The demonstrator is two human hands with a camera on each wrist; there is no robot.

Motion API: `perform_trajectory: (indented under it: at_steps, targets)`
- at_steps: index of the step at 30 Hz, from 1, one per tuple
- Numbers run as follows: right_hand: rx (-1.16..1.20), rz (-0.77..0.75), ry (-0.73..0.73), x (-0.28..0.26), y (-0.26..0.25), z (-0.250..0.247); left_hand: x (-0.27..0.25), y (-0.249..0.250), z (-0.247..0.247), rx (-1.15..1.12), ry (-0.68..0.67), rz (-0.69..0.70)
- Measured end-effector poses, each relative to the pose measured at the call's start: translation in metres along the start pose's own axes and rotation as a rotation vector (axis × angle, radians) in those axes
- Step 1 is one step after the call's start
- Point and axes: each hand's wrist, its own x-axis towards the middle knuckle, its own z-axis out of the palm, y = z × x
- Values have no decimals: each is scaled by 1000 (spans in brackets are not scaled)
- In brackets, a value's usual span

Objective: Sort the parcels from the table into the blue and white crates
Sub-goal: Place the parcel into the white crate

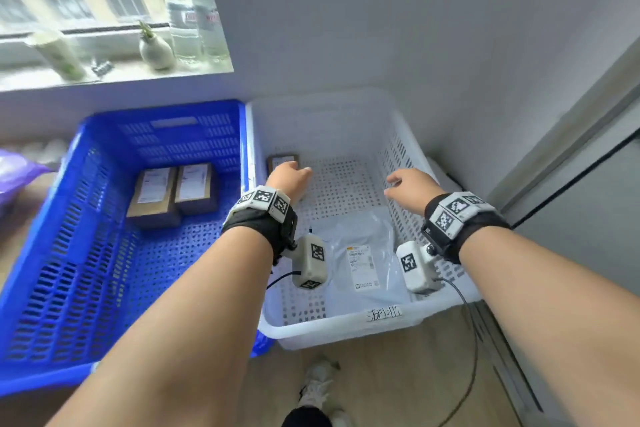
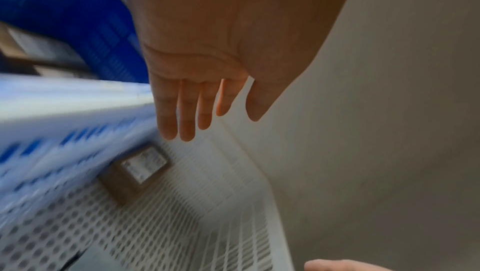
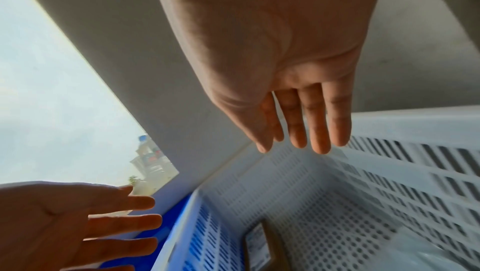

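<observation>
From the head view we see two boxes (image 1: 173, 194) in the blue crate (image 1: 69, 253) and a plastic bag (image 1: 363, 253) in the white crate (image 1: 346, 326); bottles (image 1: 194, 10) stand on the windowsill. The left wrist view shows our left hand (image 2: 221, 60) empty, fingers straight, above a small box (image 2: 137, 170). The right wrist view shows our right hand (image 3: 285, 70) likewise flat and empty.

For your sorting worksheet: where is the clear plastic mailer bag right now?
In the head view the clear plastic mailer bag lies flat on the floor of the white crate, at its near end, below and between the left hand and right hand.
</observation>
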Motion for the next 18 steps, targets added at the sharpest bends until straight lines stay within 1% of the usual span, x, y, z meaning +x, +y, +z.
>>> perform_trajectory:
  at_steps: [2, 4, 7, 11, 13, 18]
  targets:
    - [-10, -59, 28, -12, -21, -7, -17, 2, -25, -42, 42, 38]
    - [-26, -123, 38, -25, -45, -9, -34, -3, -49, -80, 101, 41]
    - [-46, -200, 39, -45, -83, -5, -61, -21, -80, -60, 164, 35]
    - [-47, -290, 16, -69, -135, 12, -95, -55, -121, -5, 256, 18]
    - [-51, -339, 4, -83, -164, 23, -112, -75, -143, 11, 280, 15]
    - [-41, -429, -16, -121, -240, 68, -154, -138, -207, -4, 345, -18]
